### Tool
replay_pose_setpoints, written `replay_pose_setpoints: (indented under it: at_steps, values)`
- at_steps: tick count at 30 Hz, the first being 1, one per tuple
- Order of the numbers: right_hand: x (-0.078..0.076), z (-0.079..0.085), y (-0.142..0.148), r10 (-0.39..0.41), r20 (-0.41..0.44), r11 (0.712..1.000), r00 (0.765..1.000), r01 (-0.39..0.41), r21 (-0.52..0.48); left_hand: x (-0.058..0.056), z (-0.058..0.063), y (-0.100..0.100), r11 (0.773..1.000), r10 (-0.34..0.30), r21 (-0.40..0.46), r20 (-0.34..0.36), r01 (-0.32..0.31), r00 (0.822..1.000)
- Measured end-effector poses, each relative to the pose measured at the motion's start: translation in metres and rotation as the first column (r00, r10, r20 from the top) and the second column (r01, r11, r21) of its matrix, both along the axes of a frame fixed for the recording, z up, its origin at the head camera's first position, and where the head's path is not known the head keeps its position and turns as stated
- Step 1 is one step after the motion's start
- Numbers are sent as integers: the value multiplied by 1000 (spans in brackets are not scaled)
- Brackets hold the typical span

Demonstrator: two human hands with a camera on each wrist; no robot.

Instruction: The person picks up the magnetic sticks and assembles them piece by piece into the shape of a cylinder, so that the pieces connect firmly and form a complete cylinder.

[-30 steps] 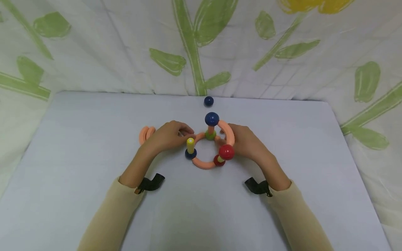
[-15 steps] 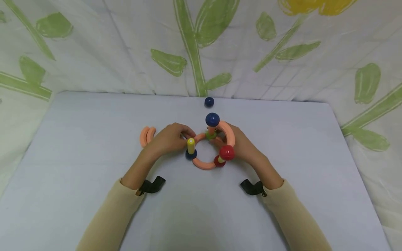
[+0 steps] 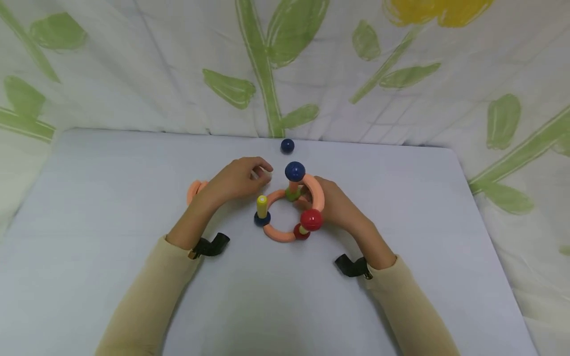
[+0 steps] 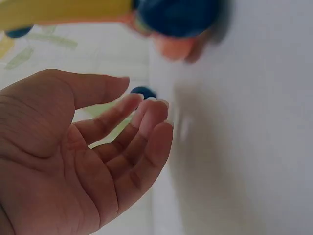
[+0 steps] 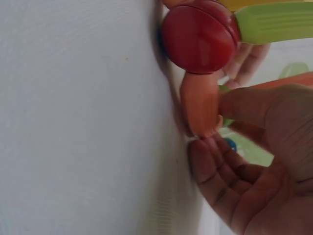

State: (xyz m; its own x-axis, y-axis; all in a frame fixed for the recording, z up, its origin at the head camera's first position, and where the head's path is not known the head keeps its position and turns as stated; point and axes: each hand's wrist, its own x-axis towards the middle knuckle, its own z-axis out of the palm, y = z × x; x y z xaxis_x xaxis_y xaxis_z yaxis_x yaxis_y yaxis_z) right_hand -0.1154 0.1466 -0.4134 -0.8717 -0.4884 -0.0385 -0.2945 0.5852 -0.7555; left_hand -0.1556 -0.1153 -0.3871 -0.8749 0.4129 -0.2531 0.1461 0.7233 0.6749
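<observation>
A toy frame of curved orange rods and coloured balls stands mid-table, with an orange ring (image 3: 278,236) at its base. Around that ring sit a dark blue ball (image 3: 262,219), a red ball (image 5: 198,36) and a green ball (image 3: 292,194). A yellow rod (image 3: 261,205) rises from the blue one. Overhead, an orange arc (image 3: 317,193) joins an upper blue ball (image 3: 295,171) to an upper red ball (image 3: 311,219). My right hand (image 3: 337,203) pinches a curved orange rod (image 5: 200,103) of the ring's right side. Holding nothing, my left hand (image 3: 238,179) hovers left of the frame, fingers loosely bent.
A loose dark blue ball (image 3: 287,146) lies near the table's back edge, behind the frame. Loose curved orange rods (image 3: 194,190) lie left, partly hidden by my left forearm. Behind the white table (image 3: 401,198) hangs a cloth painted with green leaves (image 3: 229,88).
My left hand has let go of the ring's left side and moved back, towards the loose blue ball. My right hand stays at the ring. The whole view has shifted slightly.
</observation>
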Motion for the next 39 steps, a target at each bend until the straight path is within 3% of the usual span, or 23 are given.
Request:
replay_pose_setpoints:
  at_steps: [5, 14, 18, 23, 30, 39]
  values:
    - [1, 3, 2, -11, -13, 998, 1000, 12, 54, -19, 6, 7, 1000, -1, -4, -70, 1, 998]
    - [4, 1, 5, -34, 12, 999, 999, 34, 12, -44, -3, 29, 997, -31, 62, -201, 45, 979]
    - [4, 3, 5, -20, 15, 1000, 1000, 20, 2, -50, -4, 37, 998, -69, -11, -229, 68, 971]
    - [3, 7, 6, -13, 8, 999, 1000, 13, 41, -52, -8, 42, 991, -99, -108, -240, 75, 966]
    - [4, 5, 5, 3, 4, 1000, 1000, -3, 30, -49, -8, 41, 986, -148, -115, -233, 124, 961]
    - [4, 8, 4, -14, 5, 999, 1000, 14, 29, -48, -8, 42, 987, -142, -106, -259, 118, 955]
